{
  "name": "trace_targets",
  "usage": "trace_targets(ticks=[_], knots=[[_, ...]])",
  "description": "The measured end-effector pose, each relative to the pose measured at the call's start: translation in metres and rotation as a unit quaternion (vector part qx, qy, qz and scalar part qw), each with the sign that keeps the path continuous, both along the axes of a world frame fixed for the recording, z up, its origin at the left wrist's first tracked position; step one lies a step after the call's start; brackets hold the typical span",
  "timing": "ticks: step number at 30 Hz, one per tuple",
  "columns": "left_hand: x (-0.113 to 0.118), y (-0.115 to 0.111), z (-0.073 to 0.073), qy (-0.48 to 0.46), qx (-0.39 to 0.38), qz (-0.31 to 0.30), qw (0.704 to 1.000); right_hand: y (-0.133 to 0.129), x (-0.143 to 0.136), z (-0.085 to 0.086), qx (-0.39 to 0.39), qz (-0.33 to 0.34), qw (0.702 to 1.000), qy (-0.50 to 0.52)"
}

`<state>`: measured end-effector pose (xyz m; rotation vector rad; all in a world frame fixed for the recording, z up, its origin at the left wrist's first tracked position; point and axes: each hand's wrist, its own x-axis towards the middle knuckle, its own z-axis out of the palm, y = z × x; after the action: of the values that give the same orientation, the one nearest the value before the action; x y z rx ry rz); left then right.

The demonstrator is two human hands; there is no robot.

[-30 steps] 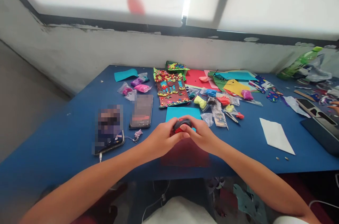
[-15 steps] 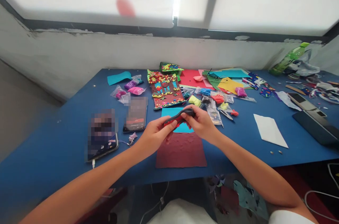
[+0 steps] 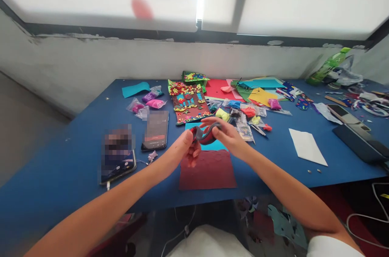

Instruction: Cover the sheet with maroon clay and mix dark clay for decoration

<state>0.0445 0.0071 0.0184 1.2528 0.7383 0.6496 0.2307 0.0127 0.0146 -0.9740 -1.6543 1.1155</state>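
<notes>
A soft strip of dark grey and red modelling clay (image 3: 208,139) bends in the air between my two hands. My left hand (image 3: 181,148) pinches its left end, with the other fingers curled below. At the right end, my right hand (image 3: 228,134) grips the clay between thumb and fingers. Beneath the hands lies a maroon sheet (image 3: 208,174) with a bumpy surface, and a turquoise sheet (image 3: 219,146) shows behind it. Farther back is a decorated panel (image 3: 190,105) covered with colourful clay flowers and shapes.
Two phones (image 3: 155,129) (image 3: 118,161) lie to the left. Bags of pink and purple clay (image 3: 156,103) rest behind them. Several clay packets (image 3: 249,111) and coloured papers sit at the back centre. On the right are a white sheet (image 3: 307,146), a dark case (image 3: 357,141) and a green bottle (image 3: 328,66).
The clay, before a flatter folded piece held close, is now stretched and twisted between the hands. My left fingers have turned downward, and the right hand has shifted slightly right.
</notes>
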Motion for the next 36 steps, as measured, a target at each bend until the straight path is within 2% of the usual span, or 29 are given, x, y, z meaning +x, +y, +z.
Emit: trace_targets(ticks=[2,5,10,13,20,25,28,31,34,36], knots=[[-0.002,-0.003,0.000,0.004,-0.003,-0.029,1.000,-0.008,-0.011,-0.004,-0.004,0.027,0.999,-0.031],[-0.003,-0.006,0.001,0.022,-0.008,-0.065,0.998,-0.014,-0.021,-0.008,-0.004,0.020,0.998,-0.059],[0.002,-0.002,-0.002,0.041,0.059,-0.008,0.997,-0.012,-0.021,-0.008,-0.004,-0.039,0.997,-0.070],[0.005,0.001,-0.002,0.052,0.068,0.021,0.996,-0.005,-0.017,-0.007,0.005,-0.073,0.996,-0.054],[0.001,-0.001,0.004,0.021,-0.003,0.052,0.998,0.011,0.006,-0.003,0.017,-0.192,0.981,-0.012],[-0.002,0.000,0.005,-0.020,-0.046,0.052,0.997,0.013,0.014,-0.004,0.022,-0.219,0.975,0.002],[0.000,0.003,0.001,-0.032,-0.038,0.040,0.998,0.012,0.010,-0.002,0.030,-0.181,0.983,0.010],[0.002,0.005,-0.005,-0.042,-0.022,-0.003,0.999,0.006,0.002,0.004,0.038,-0.054,0.998,-0.011],[0.003,0.003,-0.007,-0.053,-0.001,-0.005,0.999,0.000,-0.009,0.013,0.071,0.084,0.987,-0.121],[0.000,0.001,-0.004,-0.053,0.012,0.010,0.998,-0.001,-0.015,0.018,0.091,0.113,0.969,-0.200]])
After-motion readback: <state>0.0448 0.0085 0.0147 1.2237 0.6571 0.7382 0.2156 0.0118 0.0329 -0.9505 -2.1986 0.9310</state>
